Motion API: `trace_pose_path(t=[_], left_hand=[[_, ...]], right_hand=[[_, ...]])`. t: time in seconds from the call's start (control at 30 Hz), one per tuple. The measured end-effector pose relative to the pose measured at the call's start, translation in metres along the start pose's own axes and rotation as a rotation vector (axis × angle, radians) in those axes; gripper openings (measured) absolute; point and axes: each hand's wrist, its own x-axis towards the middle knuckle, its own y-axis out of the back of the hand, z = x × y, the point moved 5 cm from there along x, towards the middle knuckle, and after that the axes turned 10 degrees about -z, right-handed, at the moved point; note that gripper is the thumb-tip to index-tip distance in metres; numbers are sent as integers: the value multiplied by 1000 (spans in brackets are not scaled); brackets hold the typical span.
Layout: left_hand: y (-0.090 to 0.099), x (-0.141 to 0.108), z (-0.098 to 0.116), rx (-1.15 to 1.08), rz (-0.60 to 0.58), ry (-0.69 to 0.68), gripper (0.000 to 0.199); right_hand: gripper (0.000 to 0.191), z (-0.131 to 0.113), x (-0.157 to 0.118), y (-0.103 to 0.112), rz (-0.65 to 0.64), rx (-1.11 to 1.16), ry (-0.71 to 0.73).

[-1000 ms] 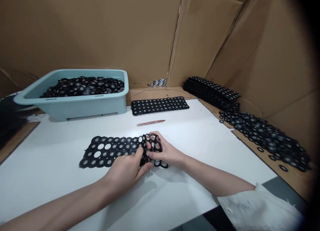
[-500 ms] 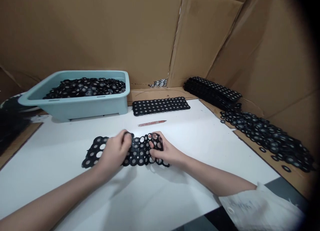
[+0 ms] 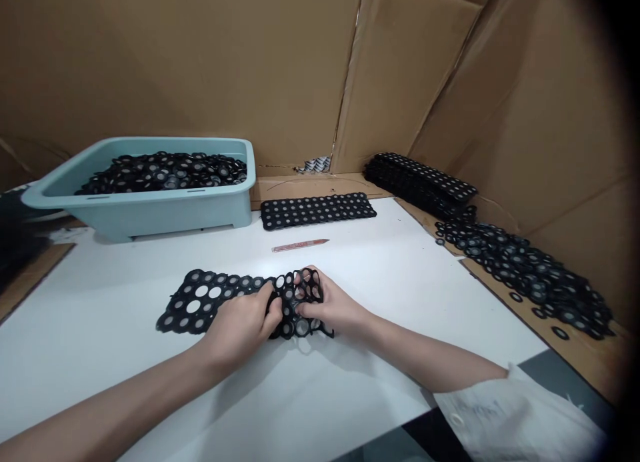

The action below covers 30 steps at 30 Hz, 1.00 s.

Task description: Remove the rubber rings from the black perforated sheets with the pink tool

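Observation:
A black sheet of joined rings (image 3: 185, 305) lies across the white table in front of me. Most of its rings show grey centres; a few on the left show bright white holes. My left hand (image 3: 245, 322) is closed at the sheet's middle, thumb and index finger pinched against its rings. Whether a loose piece sits between those fingertips is hidden. My right hand (image 3: 330, 305) grips the right end, which is bent up, with the thumb in front and fingertips showing through the rings from behind. A pointed, reddish pencil-like stick (image 3: 300, 245) lies beyond the sheet.
A light blue tub (image 3: 190, 212) full of black ring pieces stands at the back left. Another ring sheet (image 3: 320, 211) lies flat near the cardboard wall (image 3: 200, 62). On the right are a stack of sheets (image 3: 420, 182) and a heap of loose black rings (image 3: 530, 269).
My left hand has come down and right onto the sheet, from a raised pinch with a black ring at its fingertips. My right hand keeps its hold. The view has shifted slightly.

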Motion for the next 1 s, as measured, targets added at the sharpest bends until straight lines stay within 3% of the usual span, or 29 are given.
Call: trace_pose_path(t=[0.13,0.23,0.37,0.57,0.7,0.83,1.0], left_hand=[[-1,3,-5,-104,-18,50,27],[-1,5,-7,-180,-25,52,27],[-3,2,-3,-70,-30,18,21],[-5,-2,8,66,-49,-129,29],[-4,2,5,82,-73,-145,30],[1,9,-2,-94,-77,-102,28],[18,14,-18,-424,119,-24,34]], right_hand=[[35,5,0,1,82,118,-55],[36,6,1,-4,42,222,-87],[37,4,0,-6,20,230,-72],[37,7,-1,-3,29,164,-58],[37,7,-1,-3,19,130,-52],[35,2,-1,-4,45,67,-15],[31,8,0,-6,29,131,-131]])
